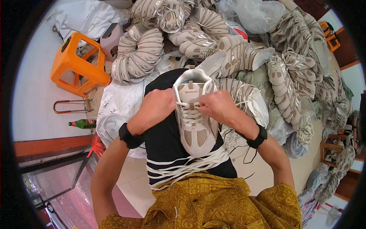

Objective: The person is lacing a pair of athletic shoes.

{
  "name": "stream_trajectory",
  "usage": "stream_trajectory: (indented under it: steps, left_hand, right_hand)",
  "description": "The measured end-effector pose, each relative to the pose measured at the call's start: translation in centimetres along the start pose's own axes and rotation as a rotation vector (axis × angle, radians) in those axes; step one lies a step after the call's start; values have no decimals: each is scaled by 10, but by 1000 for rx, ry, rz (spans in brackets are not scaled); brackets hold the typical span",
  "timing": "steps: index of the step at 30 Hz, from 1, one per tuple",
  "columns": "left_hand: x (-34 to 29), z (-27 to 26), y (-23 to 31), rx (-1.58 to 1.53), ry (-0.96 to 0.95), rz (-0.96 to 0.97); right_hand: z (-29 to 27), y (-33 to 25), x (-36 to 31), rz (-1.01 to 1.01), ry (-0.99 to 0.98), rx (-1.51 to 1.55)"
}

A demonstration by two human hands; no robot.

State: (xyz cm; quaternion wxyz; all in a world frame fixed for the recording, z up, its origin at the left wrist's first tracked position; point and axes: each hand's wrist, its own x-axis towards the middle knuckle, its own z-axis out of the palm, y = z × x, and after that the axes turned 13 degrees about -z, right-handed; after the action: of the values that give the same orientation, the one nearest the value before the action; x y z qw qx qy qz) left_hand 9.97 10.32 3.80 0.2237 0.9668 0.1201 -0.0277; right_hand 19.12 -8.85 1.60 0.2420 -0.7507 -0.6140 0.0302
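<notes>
Your left hand point(158, 103) and right hand point(213, 105) meet over a beige and white sneaker point(194, 114) that rests on your lap, toe pointing toward you, tongue away from you. Your left hand is clenched, its fingers pinching the white lace point(187, 108) at the sneaker's left side near the top eyelets. Your right hand is clenched too, gripping the lace at the right side of the tongue. Both wrists carry black bands. A bundle of loose white laces point(183, 168) lies across your lap just under the sneaker's toe, over the dark trousers, with your yellow patterned shirt point(213, 202) below it. Beyond your knees a big heap of the same sneakers point(228, 49) covers the floor, mixed with clear plastic bags point(251, 13). Well off to your left an orange plastic stool point(78, 63) lies tipped on the pale floor, with a metal U-shaped lock point(72, 106) near it and a green bottle point(83, 123) on its side just below that.
</notes>
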Motion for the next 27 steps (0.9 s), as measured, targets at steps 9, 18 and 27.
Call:
stream_trajectory:
  steps: [9,18,27]
  left_hand:
    - [-15,-33,-39,1,130,-140]
    - [-19,-18,-25,-33,311,6]
    - [-27,10,1,421,189,147]
  right_hand:
    - [-4,3,3,76,-5,163]
    - [-8,0,3,8,1,-79]
    - [-13,7,-11,103,-153,32]
